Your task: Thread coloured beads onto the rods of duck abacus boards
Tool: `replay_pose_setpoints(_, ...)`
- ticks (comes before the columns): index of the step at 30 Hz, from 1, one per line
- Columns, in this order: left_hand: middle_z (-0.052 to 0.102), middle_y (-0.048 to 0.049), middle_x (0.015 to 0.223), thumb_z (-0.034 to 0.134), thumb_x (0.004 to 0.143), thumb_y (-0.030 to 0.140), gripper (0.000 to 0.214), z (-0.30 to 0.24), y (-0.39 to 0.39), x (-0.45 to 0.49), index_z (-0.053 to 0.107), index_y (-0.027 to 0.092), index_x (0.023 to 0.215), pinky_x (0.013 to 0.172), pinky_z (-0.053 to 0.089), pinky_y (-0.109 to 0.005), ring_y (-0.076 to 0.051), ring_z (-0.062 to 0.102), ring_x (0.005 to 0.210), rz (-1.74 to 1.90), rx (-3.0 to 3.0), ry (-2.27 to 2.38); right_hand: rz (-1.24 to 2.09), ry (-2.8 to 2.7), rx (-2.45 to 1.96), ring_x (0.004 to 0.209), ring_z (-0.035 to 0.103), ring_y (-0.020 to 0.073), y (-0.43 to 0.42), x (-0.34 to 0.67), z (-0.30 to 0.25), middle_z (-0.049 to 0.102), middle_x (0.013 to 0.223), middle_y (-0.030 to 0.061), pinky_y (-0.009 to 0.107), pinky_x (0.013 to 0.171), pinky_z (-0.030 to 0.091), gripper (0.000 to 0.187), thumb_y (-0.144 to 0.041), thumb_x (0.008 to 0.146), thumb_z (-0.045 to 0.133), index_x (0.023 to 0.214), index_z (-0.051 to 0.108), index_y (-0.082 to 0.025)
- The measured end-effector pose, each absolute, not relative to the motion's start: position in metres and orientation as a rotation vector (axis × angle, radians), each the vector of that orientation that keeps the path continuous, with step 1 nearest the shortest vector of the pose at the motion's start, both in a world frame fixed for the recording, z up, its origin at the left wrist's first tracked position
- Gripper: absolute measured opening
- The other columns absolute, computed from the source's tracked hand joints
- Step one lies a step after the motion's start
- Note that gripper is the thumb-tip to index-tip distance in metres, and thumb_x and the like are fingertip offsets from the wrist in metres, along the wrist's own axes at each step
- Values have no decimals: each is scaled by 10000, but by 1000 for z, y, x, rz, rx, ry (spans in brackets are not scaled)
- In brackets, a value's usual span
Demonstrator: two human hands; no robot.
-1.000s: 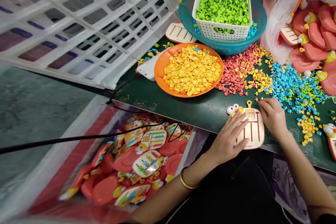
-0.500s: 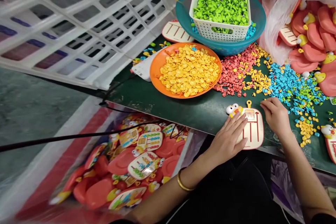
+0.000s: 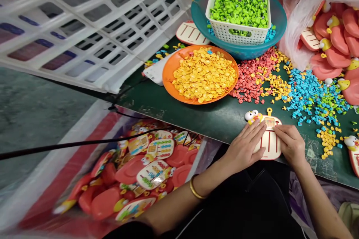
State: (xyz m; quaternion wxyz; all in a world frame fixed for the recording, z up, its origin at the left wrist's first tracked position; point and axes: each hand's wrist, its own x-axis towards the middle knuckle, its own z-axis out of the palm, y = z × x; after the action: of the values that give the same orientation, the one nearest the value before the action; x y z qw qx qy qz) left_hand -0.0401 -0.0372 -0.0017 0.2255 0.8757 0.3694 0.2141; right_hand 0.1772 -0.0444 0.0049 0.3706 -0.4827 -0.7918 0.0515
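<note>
A cream toy board (image 3: 269,151) with red slots lies at the table's front edge, its duck head (image 3: 252,115) at the upper left and a small yellow loop (image 3: 269,111) at the top. Across the board's left side my left hand (image 3: 246,143) rests with fingers stretched out, nothing in its grasp. My right hand (image 3: 293,145) has its fingertips pinched together on the board's upper right, by a small red mark at the slot. Whatever they may hold is hidden.
An orange plate (image 3: 166,78) holds yellow pieces. Behind it, a white basket (image 3: 238,34) of green pieces stands in a blue bowl (image 3: 280,31). Loose red, yellow and blue pieces (image 3: 301,91) cover the table's right. Below left, a lined box holds several toys (image 3: 153,174).
My right hand has moved left and down from the table beside the loose pieces onto the board. My left hand keeps its place on the board. The view has shifted slightly.
</note>
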Motion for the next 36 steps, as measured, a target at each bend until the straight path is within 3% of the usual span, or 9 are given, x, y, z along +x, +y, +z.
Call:
replay_pose_setpoints(6,255,-154,1632,353,1037,457,719,-2,-34,-41,31,142,1598,1236,257,-500,-279,194,1534,633,2409,946,300,-1972,-1155,911,676,177,-55,158,17,725,967,56,327,782,575,346,-74,924,550,1168,700,-269)
replay_pose_setpoints(11,190,-170,1647,365,1034,449,747,-3,-34,-39,-22,145,1596,1245,234,-500,-283,175,1538,639,2414,962,142,-1900,-1520,838,624,190,-48,176,24,681,896,51,338,731,553,194,-201,921,614,1039,753,-265)
replay_pose_setpoints(18,176,-183,1648,360,1037,431,759,-2,-32,-39,-77,149,1590,1243,222,-514,-293,123,1546,649,2438,917,271,-1998,-1392,877,645,182,-51,183,17,688,943,55,336,759,567,289,-149,945,521,1047,756,-284)
replay_pose_setpoints(24,170,-182,1650,394,1033,403,761,-1,-30,-39,-60,161,1592,1243,220,-525,-292,126,1545,620,2403,879,493,-2009,-1402,897,652,188,-35,193,20,671,956,57,333,788,554,190,-256,953,564,1052,726,-251)
replay_pose_setpoints(28,172,-176,1652,428,1021,405,784,-2,-30,-37,-51,161,1592,1249,221,-522,-290,151,1542,660,2371,865,478,-2058,-1516,780,623,174,-26,180,22,635,872,43,295,702,523,172,-360,906,649,984,701,-215)
replay_pose_setpoints(32,144,-182,1656,455,1009,415,825,0,-29,-38,-71,156,1590,1246,247,-517,-293,144,1543,682,2343,841,425,-2146,-1551,731,604,166,-14,159,25,629,765,29,264,648,471,145,-293,903,631,789,664,-209)
replay_pose_setpoints(36,157,-195,1651,495,990,435,833,-1,-28,-39,1,141,1594,1237,275,-520,-299,137,1543,744,2329,859,533,-2040,-1396,752,623,162,23,156,27,675,812,35,269,700,499,114,-266,903,619,860,701,-201)
